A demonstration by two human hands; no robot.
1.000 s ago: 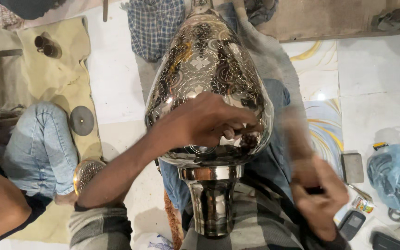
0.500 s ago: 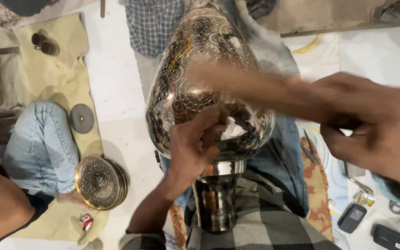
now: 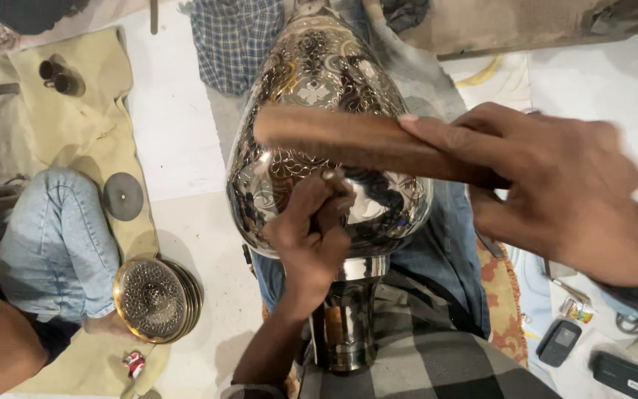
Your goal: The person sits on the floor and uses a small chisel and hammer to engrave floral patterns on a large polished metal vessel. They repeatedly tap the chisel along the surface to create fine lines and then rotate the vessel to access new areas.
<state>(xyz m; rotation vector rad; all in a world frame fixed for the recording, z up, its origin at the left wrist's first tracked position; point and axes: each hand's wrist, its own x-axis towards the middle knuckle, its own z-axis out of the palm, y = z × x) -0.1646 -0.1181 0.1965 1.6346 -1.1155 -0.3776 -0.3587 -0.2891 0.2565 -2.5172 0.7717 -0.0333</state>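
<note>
A large engraved metal vase (image 3: 319, 81) lies across my lap, its neck (image 3: 348, 318) pointing toward me. My left hand (image 3: 311, 236) presses a small chisel-like tool (image 3: 331, 179) against the vase's shiny belly. My right hand (image 3: 555, 192) is raised above the vase and grips a flat wooden stick (image 3: 348, 140) that reaches left over the left hand. The stick's tip hovers over the engraved surface.
Another person in jeans (image 3: 53, 244) sits at the left on a beige cloth (image 3: 83, 118). A stack of engraved brass plates (image 3: 153, 299) lies by that person's knee, with a dark disc (image 3: 122, 196) beyond. Phones (image 3: 559, 342) and small tools lie at the lower right.
My right hand has swung up and leftward with the wooden stick, now over the vase. My left hand has shifted from flat on the vase to pinching the small tool against it.
</note>
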